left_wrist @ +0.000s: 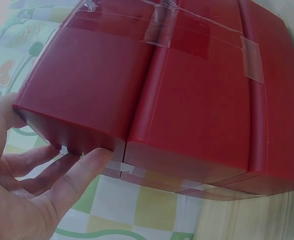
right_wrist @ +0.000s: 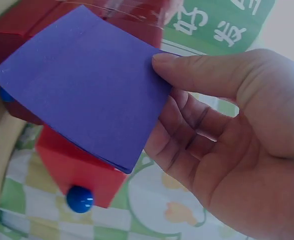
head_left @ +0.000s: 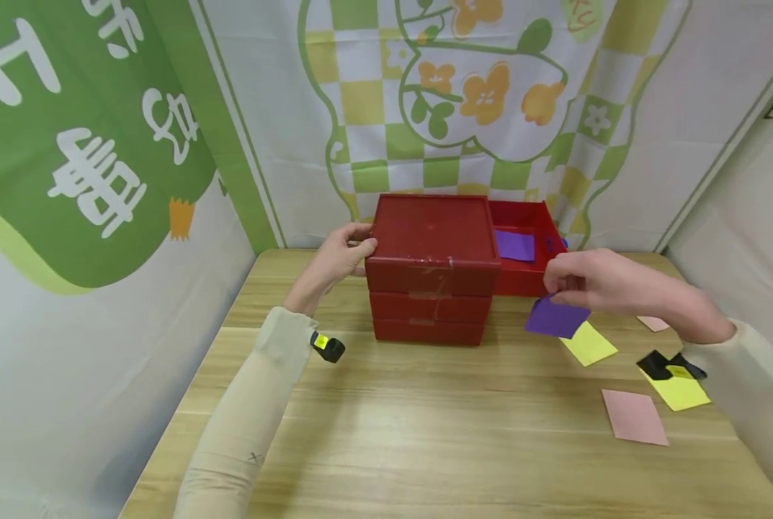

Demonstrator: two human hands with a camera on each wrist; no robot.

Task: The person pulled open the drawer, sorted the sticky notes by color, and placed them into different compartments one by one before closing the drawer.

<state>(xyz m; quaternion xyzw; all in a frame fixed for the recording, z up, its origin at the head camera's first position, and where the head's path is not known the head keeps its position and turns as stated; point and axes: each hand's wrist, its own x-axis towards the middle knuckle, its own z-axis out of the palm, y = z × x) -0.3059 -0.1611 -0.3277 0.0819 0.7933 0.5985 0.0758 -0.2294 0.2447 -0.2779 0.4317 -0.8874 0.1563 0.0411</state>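
My right hand [head_left: 590, 280] pinches a purple paper square [right_wrist: 86, 90] by one edge between thumb and fingers. In the head view this square hangs just in front of an open bright red drawer [head_left: 525, 282]. Inside the drawer lies another purple paper square [head_left: 514, 246]. The drawer sticks out of the right side of a dark red drawer cabinet [head_left: 433, 227], and its blue knob [right_wrist: 80, 199] shows in the right wrist view. At the cabinet's left side, my left hand [head_left: 346, 252] touches the upper edge and side wall with spread, nearly straight fingers [left_wrist: 81, 180].
Yellow paper squares [head_left: 588, 344] and pink paper squares [head_left: 635, 417] lie scattered on the wooden table [head_left: 425, 432] at the right. Clear tape [left_wrist: 159, 25] crosses the cabinet's drawer fronts. Printed cloth [head_left: 282, 130] walls in the table at the back and sides.
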